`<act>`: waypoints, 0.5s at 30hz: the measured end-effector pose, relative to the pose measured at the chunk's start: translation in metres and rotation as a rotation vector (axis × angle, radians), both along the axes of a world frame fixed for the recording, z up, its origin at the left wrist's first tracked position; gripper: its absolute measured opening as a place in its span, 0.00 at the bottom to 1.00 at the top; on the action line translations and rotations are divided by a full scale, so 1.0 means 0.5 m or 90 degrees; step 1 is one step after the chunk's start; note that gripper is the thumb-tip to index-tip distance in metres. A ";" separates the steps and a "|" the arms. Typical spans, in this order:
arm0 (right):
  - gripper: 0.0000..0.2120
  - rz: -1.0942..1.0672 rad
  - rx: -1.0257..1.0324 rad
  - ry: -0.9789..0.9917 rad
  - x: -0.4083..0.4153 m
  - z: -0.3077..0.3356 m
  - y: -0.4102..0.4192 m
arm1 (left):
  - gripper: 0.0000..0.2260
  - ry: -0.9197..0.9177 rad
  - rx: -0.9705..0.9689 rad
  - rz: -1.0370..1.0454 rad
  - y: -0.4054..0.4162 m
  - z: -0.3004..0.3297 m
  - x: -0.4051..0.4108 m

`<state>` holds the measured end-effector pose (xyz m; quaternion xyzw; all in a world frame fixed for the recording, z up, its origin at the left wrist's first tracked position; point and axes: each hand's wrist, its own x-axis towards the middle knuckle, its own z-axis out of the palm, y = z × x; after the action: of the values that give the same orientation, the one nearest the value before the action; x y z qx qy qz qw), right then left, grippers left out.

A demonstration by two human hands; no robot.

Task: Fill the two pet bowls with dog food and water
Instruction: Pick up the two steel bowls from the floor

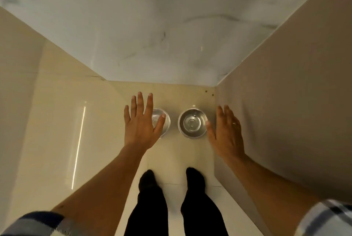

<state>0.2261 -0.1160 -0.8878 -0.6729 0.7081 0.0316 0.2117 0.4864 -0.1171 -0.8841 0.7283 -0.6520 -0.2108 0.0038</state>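
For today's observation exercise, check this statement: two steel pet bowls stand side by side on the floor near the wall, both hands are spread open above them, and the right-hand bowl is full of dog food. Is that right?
Not quite. The head view shows the right bowl holding no dog food: its bare metal bottom is visible. The rest stands: it sits beside the left bowl on the floor, with the left hand and right hand spread open.

Warm, dim indoor light is falling from above, tinting the whole scene yellowish. A bright streak of glare is running down the glossy floor tile [79, 146]. The wide lens is bending the walls outward, and the sleeves [327, 218] at the bottom corners are blurring.
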 end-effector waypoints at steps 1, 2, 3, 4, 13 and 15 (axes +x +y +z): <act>0.32 -0.006 0.019 0.008 -0.002 -0.054 0.003 | 0.36 0.003 0.014 -0.002 0.003 -0.058 0.009; 0.32 -0.012 0.031 0.014 -0.004 -0.107 0.007 | 0.35 0.003 0.026 0.000 0.008 -0.113 0.018; 0.32 -0.018 0.038 0.013 -0.004 -0.157 0.012 | 0.35 0.005 0.035 0.002 0.014 -0.164 0.028; 0.32 -0.026 0.051 0.010 -0.005 -0.205 0.016 | 0.36 0.008 0.049 0.008 0.017 -0.211 0.038; 0.34 -0.370 0.130 -0.113 0.010 -0.535 0.025 | 0.35 0.115 0.177 0.238 -0.005 -0.521 0.089; 0.36 -0.471 0.134 -0.153 0.022 -0.582 0.019 | 0.36 0.140 0.184 0.337 -0.013 -0.573 0.087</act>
<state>0.2372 -0.1066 -1.1789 -0.3462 0.8655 -0.0533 0.3580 0.5297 -0.1236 -1.1706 0.8385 -0.3991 -0.3701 0.0256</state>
